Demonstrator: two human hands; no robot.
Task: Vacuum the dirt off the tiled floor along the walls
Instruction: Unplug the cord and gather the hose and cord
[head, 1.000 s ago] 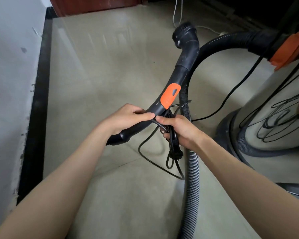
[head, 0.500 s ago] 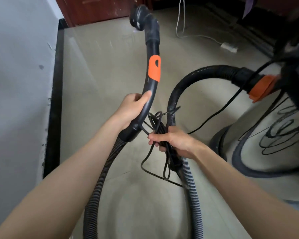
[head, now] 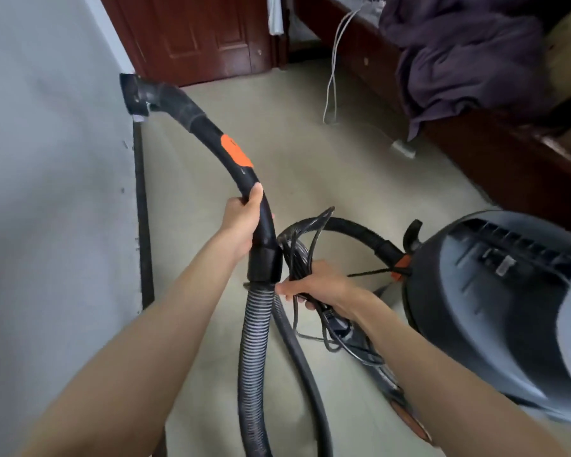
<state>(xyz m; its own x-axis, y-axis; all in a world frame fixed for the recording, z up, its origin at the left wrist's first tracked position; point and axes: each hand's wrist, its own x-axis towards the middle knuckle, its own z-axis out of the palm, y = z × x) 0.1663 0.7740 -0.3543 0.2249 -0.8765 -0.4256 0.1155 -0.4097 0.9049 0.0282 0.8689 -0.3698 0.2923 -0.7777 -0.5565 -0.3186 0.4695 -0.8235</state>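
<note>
The left hand [head: 243, 222] is gripping the curved vacuum handle [head: 231, 159], fingers wrapped round it, and has swung the nozzle [head: 136, 95] from upright a moment ago over toward the wall [head: 47, 159] and its black skirting [head: 144, 225]. The right hand [head: 320, 286] is clamping the bundled power cord [head: 297, 255] beside the ribbed hose [head: 256, 341]. The canister [head: 491, 308] is sitting right; vacuuming along the wall looks about to begin.

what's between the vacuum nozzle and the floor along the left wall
Nothing visible. The nozzle is raised beside the wall, with bare tile floor and black baseboard below it. The bundled power cord is held in the right hand.
</note>
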